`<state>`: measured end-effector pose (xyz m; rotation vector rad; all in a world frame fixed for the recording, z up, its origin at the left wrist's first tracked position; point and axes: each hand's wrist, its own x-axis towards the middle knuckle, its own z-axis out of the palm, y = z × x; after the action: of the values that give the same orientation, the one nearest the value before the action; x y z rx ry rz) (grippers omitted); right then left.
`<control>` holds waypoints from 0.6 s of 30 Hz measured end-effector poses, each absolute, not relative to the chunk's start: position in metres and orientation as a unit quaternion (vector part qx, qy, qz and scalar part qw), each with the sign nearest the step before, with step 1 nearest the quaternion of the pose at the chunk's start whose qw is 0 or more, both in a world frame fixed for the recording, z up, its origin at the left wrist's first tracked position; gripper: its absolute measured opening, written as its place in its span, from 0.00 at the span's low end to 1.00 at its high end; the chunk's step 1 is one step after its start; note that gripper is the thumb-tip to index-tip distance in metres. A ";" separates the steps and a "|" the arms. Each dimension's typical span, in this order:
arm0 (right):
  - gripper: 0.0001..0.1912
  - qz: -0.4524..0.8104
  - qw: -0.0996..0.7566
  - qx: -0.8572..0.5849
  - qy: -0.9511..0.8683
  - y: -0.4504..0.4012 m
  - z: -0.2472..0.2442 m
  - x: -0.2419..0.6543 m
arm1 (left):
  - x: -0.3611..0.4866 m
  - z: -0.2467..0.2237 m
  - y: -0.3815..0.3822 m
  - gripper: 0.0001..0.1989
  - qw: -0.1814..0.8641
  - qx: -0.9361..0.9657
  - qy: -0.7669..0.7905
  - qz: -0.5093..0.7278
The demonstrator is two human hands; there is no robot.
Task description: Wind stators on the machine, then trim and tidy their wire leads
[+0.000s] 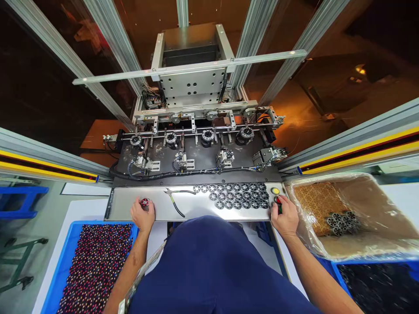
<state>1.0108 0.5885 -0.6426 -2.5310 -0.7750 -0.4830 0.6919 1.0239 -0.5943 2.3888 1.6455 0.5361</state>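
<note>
Near the left end of the metal ledge (124, 205), my left hand (143, 216) has its thumb and finger closed around a small round part (145, 203) with red and silver segments. At the ledge's right end my right hand (286, 218) rests beside the push buttons, thumb and forefinger apart. Its fingers partly cover a red button (277, 199) and a green button (279, 209); a yellow button (275, 191) lies just beyond. Between my hands are green-handled cutting pliers (172, 200) and rows of round black-and-silver parts (237, 196).
Behind the ledge stands a machine fixture (203, 161) with several round cylinders. Yellow-edged bars (49, 165) flank it. A blue tray (70, 235) of red-and-black parts is at left. A plastic-lined box (382, 218) holding round parts is at right, above a bin of dark pieces (379, 285).
</note>
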 end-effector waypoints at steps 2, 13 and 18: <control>0.17 -0.178 0.224 -0.915 -0.283 0.589 -0.643 1.011 | 0.692 -0.594 1.024 0.31 0.095 0.806 0.555 0.181; 0.16 -0.191 0.216 -0.912 -0.292 0.589 -0.642 1.011 | 0.692 -0.594 1.023 0.33 0.096 0.805 0.557 0.181; 0.16 -0.191 0.213 -0.911 -0.297 0.589 -0.641 1.011 | 0.692 -0.595 1.024 0.34 0.099 0.803 0.559 0.181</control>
<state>1.0110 0.5889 -0.6407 -2.5291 -0.8244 -0.5312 0.6916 1.0238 -0.5954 2.3747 1.6531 0.5364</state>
